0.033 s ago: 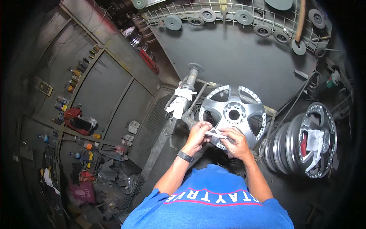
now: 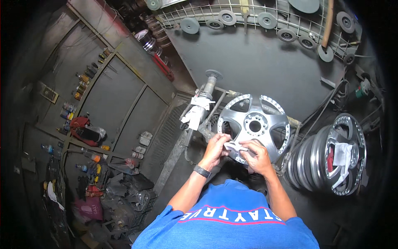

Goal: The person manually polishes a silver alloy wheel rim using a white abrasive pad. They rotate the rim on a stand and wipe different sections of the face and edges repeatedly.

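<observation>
A small white piece of sheet (image 2: 235,146), perhaps paper or cloth, is stretched between my hands; its exact kind is too small to tell. My left hand (image 2: 216,150) pinches one end, and my right hand (image 2: 257,156) pinches the other between thumb and fingers. Just beyond them a silver five-spoke wheel face (image 2: 269,120), with bolt holes around its rim, faces up. My hands cover part of its near edge. To its left stands a grinder-like power tool (image 2: 197,110) wrapped in white cloth, with a round disc (image 2: 214,74) at its far end.
At right lies a stack of silver rims (image 2: 306,164), with a white cloth (image 2: 342,154) on the outermost wheel. Grinding discs (image 2: 268,20) hang on a wire rack (image 2: 286,25) at the back. Bottles, bags (image 2: 89,208) and a crate crowd the left.
The white piece has shifted slightly between my fingers and shows a somewhat different shape. Both hands keep their grip, and the wheel stays in place.
</observation>
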`<act>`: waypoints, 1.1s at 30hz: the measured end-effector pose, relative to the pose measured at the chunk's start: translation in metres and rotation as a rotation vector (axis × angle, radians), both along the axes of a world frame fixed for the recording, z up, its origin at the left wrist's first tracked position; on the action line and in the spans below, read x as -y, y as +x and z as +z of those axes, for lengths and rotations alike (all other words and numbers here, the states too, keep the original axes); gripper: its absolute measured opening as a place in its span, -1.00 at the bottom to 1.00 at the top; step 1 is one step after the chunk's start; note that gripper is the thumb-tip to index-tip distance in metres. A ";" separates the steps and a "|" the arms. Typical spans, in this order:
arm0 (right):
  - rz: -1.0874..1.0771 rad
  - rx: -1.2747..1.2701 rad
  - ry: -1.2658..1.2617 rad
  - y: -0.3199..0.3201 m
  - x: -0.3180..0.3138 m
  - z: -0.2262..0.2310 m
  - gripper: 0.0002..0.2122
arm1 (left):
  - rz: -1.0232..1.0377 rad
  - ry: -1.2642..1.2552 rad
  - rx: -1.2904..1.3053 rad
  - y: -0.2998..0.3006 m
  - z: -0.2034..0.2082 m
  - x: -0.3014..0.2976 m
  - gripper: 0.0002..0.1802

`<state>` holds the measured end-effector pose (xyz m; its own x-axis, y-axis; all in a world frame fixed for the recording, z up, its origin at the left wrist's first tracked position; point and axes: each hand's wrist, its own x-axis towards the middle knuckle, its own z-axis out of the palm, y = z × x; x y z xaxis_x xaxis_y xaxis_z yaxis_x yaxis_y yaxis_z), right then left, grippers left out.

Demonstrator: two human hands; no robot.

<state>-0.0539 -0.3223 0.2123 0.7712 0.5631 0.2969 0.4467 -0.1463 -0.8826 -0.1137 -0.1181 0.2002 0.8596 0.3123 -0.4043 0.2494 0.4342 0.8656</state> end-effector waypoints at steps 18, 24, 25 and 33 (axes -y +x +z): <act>0.028 -0.923 0.555 -0.018 0.005 -0.033 -0.79 | -0.190 0.060 0.148 -0.024 -0.016 0.038 -0.62; 0.040 -1.025 0.733 -0.015 0.000 -0.029 -0.77 | -0.036 0.299 0.224 -0.015 0.003 0.035 -0.75; 0.029 -1.027 0.776 -0.015 -0.002 -0.028 -0.75 | 0.007 0.263 0.246 -0.014 0.004 0.035 -0.77; 0.015 -1.015 0.842 -0.020 0.016 -0.021 -0.82 | -0.291 0.094 0.338 -0.002 0.016 0.039 -0.59</act>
<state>-0.0739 -0.3385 0.1912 0.8528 0.5018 -0.1448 -0.4670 0.6082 -0.6419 -0.1159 -0.1572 0.2160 0.9959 0.0600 -0.0675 0.0461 0.3037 0.9516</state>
